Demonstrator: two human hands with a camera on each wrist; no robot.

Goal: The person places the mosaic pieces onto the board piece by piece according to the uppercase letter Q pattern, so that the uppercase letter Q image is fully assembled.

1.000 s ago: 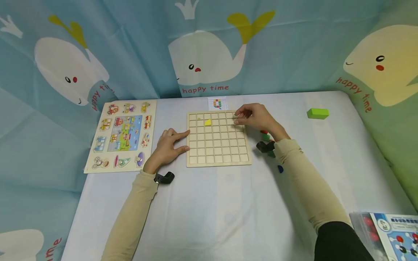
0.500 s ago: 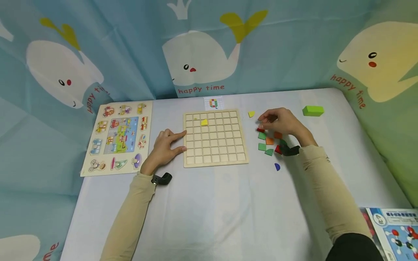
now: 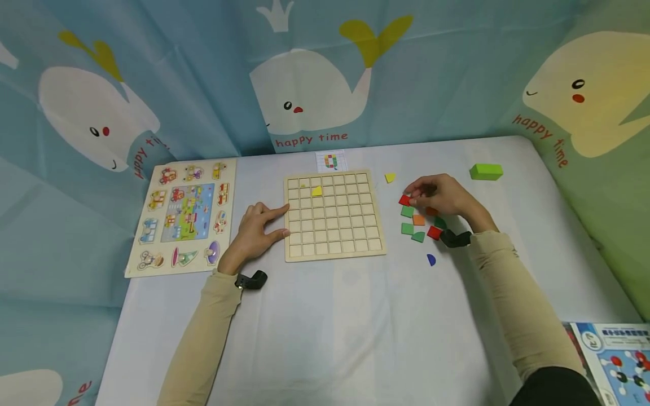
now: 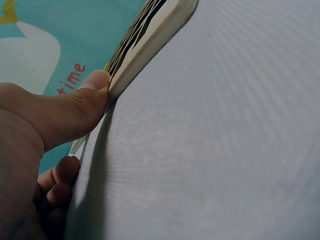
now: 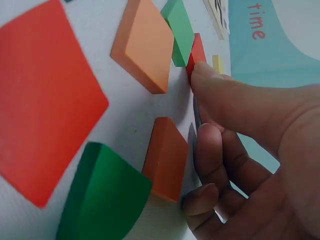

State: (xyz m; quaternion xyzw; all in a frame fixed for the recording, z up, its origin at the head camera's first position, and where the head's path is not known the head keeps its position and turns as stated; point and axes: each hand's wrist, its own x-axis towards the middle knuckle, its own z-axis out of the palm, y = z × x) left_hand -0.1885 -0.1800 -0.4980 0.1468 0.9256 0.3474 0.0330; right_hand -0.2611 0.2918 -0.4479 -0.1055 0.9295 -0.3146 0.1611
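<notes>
A wooden grid board (image 3: 335, 258) lies in mid-table, with a yellow tile (image 3: 317, 191) in one of its upper-left cells. My left hand (image 3: 258, 228) touches the board's left edge with spread thumb and index finger; its thumb (image 4: 75, 107) presses the side. Right of the board, my right hand (image 3: 442, 194) pinches a red square tile (image 3: 404, 200) between thumb and index finger at table level. That red tile (image 5: 197, 50) is partly covered by the thumb in the right wrist view. Close by lie green tiles (image 3: 407, 228), an orange tile (image 3: 418, 220) and another red tile (image 3: 434, 233).
A small pattern card (image 3: 331, 161) lies behind the board. A yellow piece (image 3: 390, 177) and a blue half-round piece (image 3: 431, 259) lie apart from the tiles. At left is a picture puzzle (image 3: 231, 217), at far right a green block (image 3: 486, 172), at bottom right a box (image 3: 614, 361).
My right hand has moved right, from the board's upper right corner to the loose tiles, and come down onto the red tile. A yellow piece shows beside the board. The left hand stays put.
</notes>
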